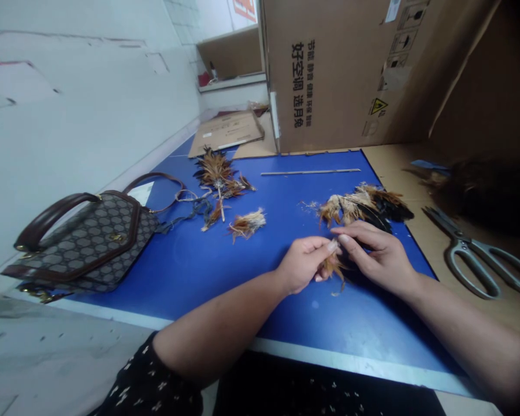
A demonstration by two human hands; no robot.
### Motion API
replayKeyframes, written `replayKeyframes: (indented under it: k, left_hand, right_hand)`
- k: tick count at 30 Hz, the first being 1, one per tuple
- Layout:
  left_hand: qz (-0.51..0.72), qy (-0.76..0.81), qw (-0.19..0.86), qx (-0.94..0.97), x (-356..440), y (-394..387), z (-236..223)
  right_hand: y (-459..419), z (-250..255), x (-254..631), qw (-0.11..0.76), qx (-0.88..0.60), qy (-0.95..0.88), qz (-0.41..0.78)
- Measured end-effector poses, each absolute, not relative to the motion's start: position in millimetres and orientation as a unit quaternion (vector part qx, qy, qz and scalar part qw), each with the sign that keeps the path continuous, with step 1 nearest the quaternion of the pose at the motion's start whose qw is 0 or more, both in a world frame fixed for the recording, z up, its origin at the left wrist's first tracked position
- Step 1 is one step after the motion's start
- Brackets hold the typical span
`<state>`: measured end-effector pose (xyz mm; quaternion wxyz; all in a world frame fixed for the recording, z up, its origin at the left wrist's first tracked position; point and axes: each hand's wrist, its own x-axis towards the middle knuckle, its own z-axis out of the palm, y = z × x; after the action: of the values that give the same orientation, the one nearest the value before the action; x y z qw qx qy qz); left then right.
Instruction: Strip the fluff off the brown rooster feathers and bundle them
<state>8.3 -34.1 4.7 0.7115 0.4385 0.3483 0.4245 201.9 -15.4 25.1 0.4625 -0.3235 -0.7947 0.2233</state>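
My left hand (307, 263) is closed in a pinch on a small bunch of brown feathers (334, 268), whose tips stick out below the fingers. Close against it, my right hand (375, 254) pinches at the top of the same bunch with thumb and forefinger; the quill ends are mostly hidden by the fingers. Just beyond my right hand lies a pile of brown, cream and black feathers (355, 205). A smaller feather bundle (248, 224) rests to the left of my hands. Farther left, a feather duster-like piece (216, 173) has feathers around a thin stick.
A patterned handbag (99, 242) stands at the left of the blue board (225, 277). Large scissors (468, 251) lie at the right beside a dark feather heap (494, 190). A thin stick (311, 172) lies at the back, before a big cardboard box (342, 75).
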Motion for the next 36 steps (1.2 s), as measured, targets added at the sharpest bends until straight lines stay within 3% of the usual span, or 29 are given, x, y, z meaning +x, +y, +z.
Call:
replayKeyframes:
  k: [6, 14, 20, 23, 30, 36]
  left_hand:
    - [0.446, 0.328, 0.732, 0.397, 8.2, -32.2, 8.2]
    - [0.42, 0.394, 0.671, 0.468, 6.6, -33.9, 3.9]
    - [0.484, 0.417, 0.497, 0.587, 4.4, -32.2, 7.2]
    - [0.524, 0.408, 0.439, 0.606, 2.6, -29.9, 9.3]
    - [0.524, 0.372, 0.492, 0.587, 1.0, -29.8, 9.5]
    - [0.494, 0.288, 0.575, 0.585, -2.4, -29.0, 11.0]
  right_hand:
    - [-14.9, 23.5, 202.8, 0.446, -0.3, -0.811, 0.23]
    - [-13.6, 16.3, 201.7, 0.432, -0.286, -0.815, 0.259]
    - [-14.8, 19.3, 204.0, 0.428, -0.305, -0.806, 0.272]
    - [-17.3, 21.1, 204.2, 0.415, -0.343, -0.771, 0.341]
    - [-21.5, 27.0, 196.1, 0.355, -0.31, -0.675, 0.567]
    - [-18.5, 19.9, 197.6, 0.328, -0.256, -0.628, 0.658]
